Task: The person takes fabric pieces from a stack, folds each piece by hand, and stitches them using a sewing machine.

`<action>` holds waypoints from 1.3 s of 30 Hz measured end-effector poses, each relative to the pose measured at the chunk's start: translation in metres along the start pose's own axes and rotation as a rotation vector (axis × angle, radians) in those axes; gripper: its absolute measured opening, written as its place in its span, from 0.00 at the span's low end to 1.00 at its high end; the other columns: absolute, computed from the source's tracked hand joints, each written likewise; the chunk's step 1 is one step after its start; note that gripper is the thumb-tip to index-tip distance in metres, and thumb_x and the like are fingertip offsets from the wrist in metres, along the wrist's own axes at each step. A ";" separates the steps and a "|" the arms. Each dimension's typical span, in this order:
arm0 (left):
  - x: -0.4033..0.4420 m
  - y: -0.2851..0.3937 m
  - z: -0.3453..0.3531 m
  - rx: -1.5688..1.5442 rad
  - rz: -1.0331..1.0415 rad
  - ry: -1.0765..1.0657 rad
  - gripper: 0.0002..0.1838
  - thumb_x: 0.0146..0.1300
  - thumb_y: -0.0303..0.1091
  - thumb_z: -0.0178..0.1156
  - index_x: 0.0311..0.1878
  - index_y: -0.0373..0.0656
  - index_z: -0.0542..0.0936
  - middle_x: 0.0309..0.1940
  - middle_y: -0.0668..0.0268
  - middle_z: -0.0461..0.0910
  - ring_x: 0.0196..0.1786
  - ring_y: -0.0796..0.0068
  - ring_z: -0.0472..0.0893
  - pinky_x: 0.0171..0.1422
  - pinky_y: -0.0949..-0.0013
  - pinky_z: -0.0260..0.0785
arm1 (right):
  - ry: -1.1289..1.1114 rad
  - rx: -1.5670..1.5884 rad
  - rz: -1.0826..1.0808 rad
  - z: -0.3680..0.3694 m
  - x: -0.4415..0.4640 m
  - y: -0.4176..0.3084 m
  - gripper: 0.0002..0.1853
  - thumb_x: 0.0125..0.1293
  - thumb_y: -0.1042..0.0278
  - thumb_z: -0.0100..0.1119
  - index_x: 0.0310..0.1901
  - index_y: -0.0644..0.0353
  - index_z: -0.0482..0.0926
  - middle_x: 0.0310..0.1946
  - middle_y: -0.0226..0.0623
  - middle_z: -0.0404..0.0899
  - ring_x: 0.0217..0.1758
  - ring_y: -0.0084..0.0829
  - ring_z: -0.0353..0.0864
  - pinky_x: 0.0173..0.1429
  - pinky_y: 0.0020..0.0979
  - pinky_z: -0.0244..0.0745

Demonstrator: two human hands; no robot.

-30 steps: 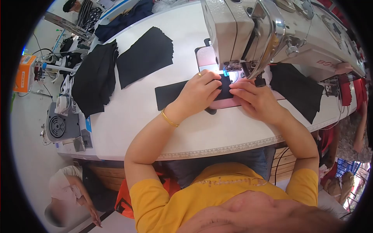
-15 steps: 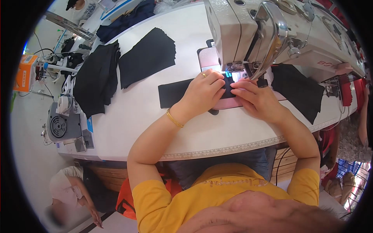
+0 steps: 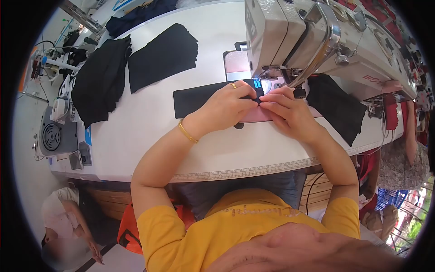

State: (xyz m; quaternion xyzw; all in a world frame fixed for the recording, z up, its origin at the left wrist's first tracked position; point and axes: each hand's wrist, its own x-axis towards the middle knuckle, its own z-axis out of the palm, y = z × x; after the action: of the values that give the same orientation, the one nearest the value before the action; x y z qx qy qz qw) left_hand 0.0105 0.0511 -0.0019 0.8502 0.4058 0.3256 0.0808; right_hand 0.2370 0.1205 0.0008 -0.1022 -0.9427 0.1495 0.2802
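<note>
A strip of black fabric point(image 3: 192, 99) lies on the white table and runs under my left hand point(image 3: 226, 103) toward the lit needle area of the sewing machine point(image 3: 276, 36). My left hand pinches the fabric's right part, just left of the needle area. My right hand point(image 3: 290, 111) has its thumb and fingers together at the fabric's right edge, close to my left fingertips. Under the fabric shows a pink and silver machine plate point(image 3: 237, 63). The fabric's edge between my fingertips is partly hidden.
Black fabric pieces point(image 3: 102, 75) are stacked at the left, beside a single black piece point(image 3: 165, 56). Another black piece point(image 3: 337, 106) lies right of the needle. A measuring tape point(image 3: 244, 172) runs along the front edge. A person point(image 3: 68, 213) is at the lower left.
The camera view has shifted, moving the scene left. The strip's right edge now ends nearer my fingertips, and my hands are closer together with the fabric pinched between them.
</note>
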 end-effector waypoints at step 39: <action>-0.023 -0.021 -0.075 0.020 -0.675 0.012 0.12 0.56 0.18 0.59 0.45 0.35 0.77 0.37 0.58 0.83 0.43 0.69 0.82 0.49 0.68 0.73 | 0.116 -0.830 -0.049 -0.132 -0.067 0.005 0.23 0.46 0.75 0.64 0.49 0.64 0.81 0.31 0.35 0.73 0.32 0.35 0.75 0.33 0.32 0.70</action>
State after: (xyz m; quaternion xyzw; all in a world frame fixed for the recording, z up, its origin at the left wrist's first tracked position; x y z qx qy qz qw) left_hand -0.0598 0.0383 0.0362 0.6667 0.6680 0.2814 0.1734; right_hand 0.3667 0.1360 0.0714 -0.1922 -0.9078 -0.2556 0.2714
